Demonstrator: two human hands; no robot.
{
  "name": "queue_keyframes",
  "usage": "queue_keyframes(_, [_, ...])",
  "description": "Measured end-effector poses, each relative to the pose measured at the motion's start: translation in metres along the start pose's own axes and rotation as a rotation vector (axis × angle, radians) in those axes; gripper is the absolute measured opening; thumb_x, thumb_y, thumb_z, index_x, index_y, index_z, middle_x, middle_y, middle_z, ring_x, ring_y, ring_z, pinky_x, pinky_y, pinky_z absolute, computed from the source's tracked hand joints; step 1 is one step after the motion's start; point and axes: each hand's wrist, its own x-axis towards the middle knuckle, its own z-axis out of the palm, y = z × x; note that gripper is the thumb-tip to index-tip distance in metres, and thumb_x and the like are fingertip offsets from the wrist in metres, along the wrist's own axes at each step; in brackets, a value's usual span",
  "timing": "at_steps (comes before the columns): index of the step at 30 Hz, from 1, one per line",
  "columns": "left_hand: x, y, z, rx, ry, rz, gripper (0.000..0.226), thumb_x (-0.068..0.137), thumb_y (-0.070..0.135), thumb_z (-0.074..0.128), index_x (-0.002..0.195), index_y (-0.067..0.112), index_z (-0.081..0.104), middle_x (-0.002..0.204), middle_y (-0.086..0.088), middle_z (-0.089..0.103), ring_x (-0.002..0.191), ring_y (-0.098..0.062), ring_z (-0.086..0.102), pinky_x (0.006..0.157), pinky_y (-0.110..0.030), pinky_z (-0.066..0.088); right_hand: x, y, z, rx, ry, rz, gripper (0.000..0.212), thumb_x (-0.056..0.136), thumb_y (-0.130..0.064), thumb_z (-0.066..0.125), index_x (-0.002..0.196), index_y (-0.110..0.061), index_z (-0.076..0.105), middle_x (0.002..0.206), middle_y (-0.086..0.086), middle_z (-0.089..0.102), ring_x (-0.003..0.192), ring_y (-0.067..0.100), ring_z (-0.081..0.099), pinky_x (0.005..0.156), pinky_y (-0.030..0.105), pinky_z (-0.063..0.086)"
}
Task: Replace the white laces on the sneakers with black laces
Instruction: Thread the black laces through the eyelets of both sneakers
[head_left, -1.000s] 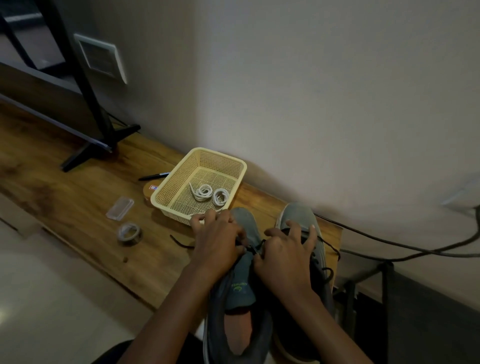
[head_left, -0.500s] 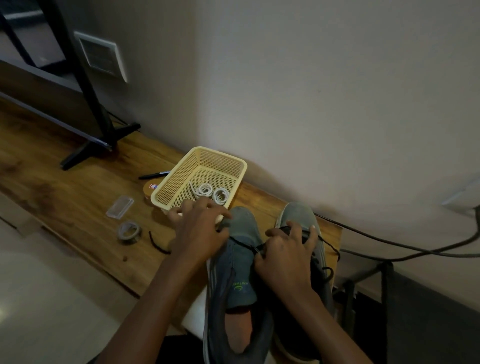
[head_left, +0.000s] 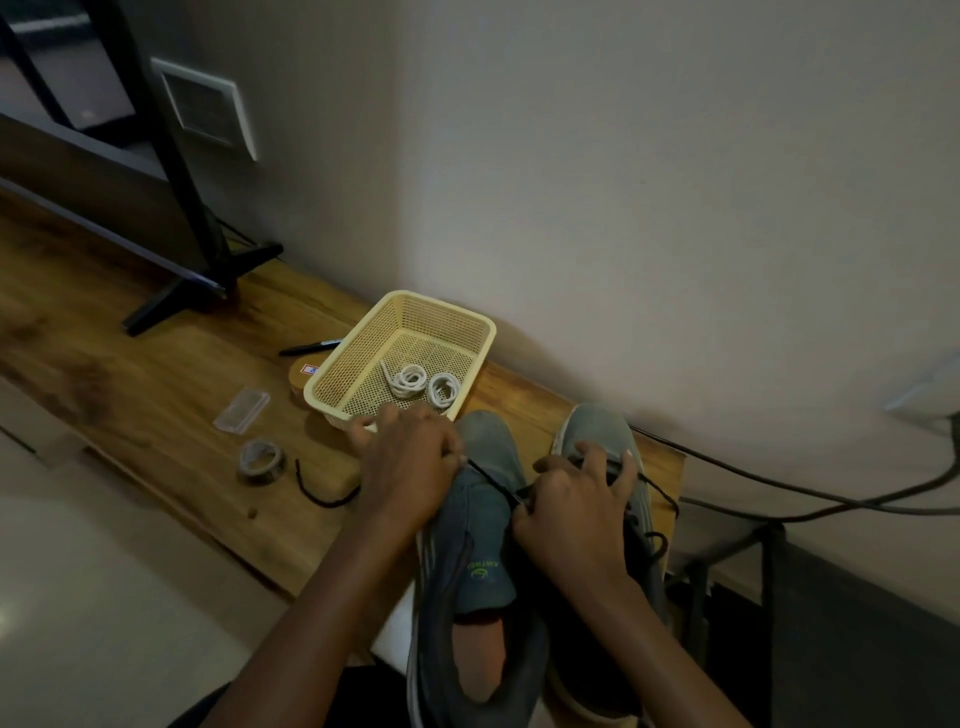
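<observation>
Two grey sneakers lie toes-away at the wooden table's near right end: the left sneaker (head_left: 483, 551) and the right sneaker (head_left: 597, 426). My left hand (head_left: 410, 467) pinches a black lace (head_left: 491, 475), drawn taut from the left sneaker's eyelets. That lace's loose end (head_left: 317, 493) curls on the table to the left. My right hand (head_left: 576, 509) rests over the gap between the shoes, fingers curled on the lace at the eyelets. Two coiled white laces (head_left: 421, 384) lie in the cream mesh basket (head_left: 332, 379).
A tape roll (head_left: 261, 461), a small clear plastic case (head_left: 242, 410) and a black pen (head_left: 309, 346) lie on the wooden table (head_left: 130, 374). A black stand foot (head_left: 192, 291) stands at the back left. Cables (head_left: 810, 499) run along the wall at right.
My left hand pulled left from the shoe's middle with the black lace, drawing it taut, then eased slightly back. The lace's loose end slid left on the table. My right hand stayed put.
</observation>
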Motion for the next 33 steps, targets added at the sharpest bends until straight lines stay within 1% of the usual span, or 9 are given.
queue_keyframes(4, [0.006, -0.020, -0.011, -0.070, 0.049, -0.169, 0.013, 0.088, 0.029, 0.062, 0.076, 0.034, 0.060, 0.117, 0.010, 0.054, 0.118, -0.020, 0.036, 0.094, -0.040, 0.019, 0.000, 0.000, 0.002, 0.003, 0.003, -0.005, 0.025, 0.088, -0.028, 0.049, 0.100, -0.016, 0.067, 0.125, -0.007, 0.057, 0.136, 0.024, 0.021, 0.113, 0.054, -0.005])
queue_keyframes(6, [0.006, -0.020, -0.010, -0.068, 0.008, -0.099, 0.009, 0.089, 0.030, 0.060, 0.093, 0.038, 0.062, 0.121, 0.011, 0.052, 0.119, -0.019, 0.034, 0.095, -0.040, 0.019, 0.001, 0.000, 0.002, -0.001, 0.004, -0.004, 0.026, 0.088, -0.029, 0.049, 0.100, -0.016, 0.068, 0.124, -0.007, 0.057, 0.136, 0.024, 0.021, 0.112, 0.055, -0.005])
queue_keyframes(9, [0.003, -0.008, -0.002, -0.065, -0.030, 0.071, 0.022, 0.085, 0.042, 0.062, 0.106, 0.044, 0.062, 0.119, 0.018, 0.047, 0.118, -0.014, 0.032, 0.094, -0.037, 0.015, 0.001, -0.001, 0.003, -0.006, 0.006, -0.008, 0.027, 0.088, -0.030, 0.049, 0.102, -0.016, 0.067, 0.124, -0.007, 0.057, 0.136, 0.024, 0.022, 0.113, 0.055, -0.005])
queue_keyframes(12, [-0.003, 0.004, 0.007, 0.035, -0.092, 0.176, 0.020, 0.083, 0.050, 0.062, 0.101, 0.043, 0.065, 0.118, 0.019, 0.045, 0.117, -0.012, 0.031, 0.090, -0.035, 0.009, 0.001, -0.001, 0.003, -0.010, 0.003, -0.015, 0.027, 0.088, -0.030, 0.049, 0.103, -0.015, 0.066, 0.125, -0.006, 0.057, 0.136, 0.024, 0.021, 0.113, 0.054, -0.005])
queue_keyframes(16, [-0.006, 0.008, 0.011, 0.074, -0.089, 0.156, 0.019, 0.088, 0.046, 0.057, 0.101, 0.036, 0.065, 0.120, 0.017, 0.047, 0.117, -0.012, 0.032, 0.091, -0.036, 0.008, 0.001, -0.001, 0.003, -0.011, 0.001, -0.012, 0.026, 0.087, -0.031, 0.050, 0.100, -0.017, 0.068, 0.125, -0.008, 0.057, 0.136, 0.024, 0.022, 0.112, 0.054, -0.005])
queue_keyframes(23, [0.007, -0.022, -0.012, -0.065, 0.074, -0.183, 0.012, 0.091, 0.029, 0.058, 0.080, 0.035, 0.061, 0.120, 0.009, 0.054, 0.119, -0.019, 0.035, 0.093, -0.039, 0.018, 0.001, 0.002, 0.003, 0.011, 0.002, -0.008, 0.025, 0.086, -0.028, 0.050, 0.101, -0.015, 0.066, 0.125, -0.006, 0.057, 0.136, 0.023, 0.022, 0.112, 0.053, -0.004])
queue_keyframes(27, [0.006, -0.025, -0.009, -0.164, 0.052, -0.135, 0.012, 0.093, 0.029, 0.056, 0.082, 0.032, 0.058, 0.091, 0.015, 0.060, 0.111, -0.016, 0.043, 0.090, -0.036, 0.017, 0.001, 0.000, 0.002, 0.002, -0.008, -0.004, 0.027, 0.086, -0.028, 0.050, 0.104, -0.014, 0.065, 0.123, -0.005, 0.058, 0.135, 0.023, 0.024, 0.113, 0.053, -0.003])
queue_keyframes(31, [0.015, -0.046, -0.018, -0.386, -0.062, -0.066, 0.018, 0.087, 0.035, 0.065, 0.070, 0.035, 0.060, 0.073, 0.017, 0.062, 0.085, -0.011, 0.057, 0.096, -0.047, 0.035, 0.000, -0.001, 0.003, 0.008, 0.001, 0.004, 0.025, 0.085, -0.028, 0.049, 0.099, -0.014, 0.065, 0.118, -0.005, 0.060, 0.134, 0.023, 0.026, 0.113, 0.053, -0.003])
queue_keyframes(33, [0.017, -0.056, -0.034, -0.524, -0.004, -0.029, 0.018, 0.085, 0.033, 0.068, 0.069, 0.037, 0.063, 0.078, 0.018, 0.063, 0.080, -0.007, 0.057, 0.087, -0.033, 0.045, 0.001, 0.000, 0.003, 0.009, -0.001, 0.006, 0.023, 0.085, -0.028, 0.049, 0.095, -0.014, 0.064, 0.116, -0.005, 0.060, 0.133, 0.023, 0.028, 0.113, 0.053, -0.002])
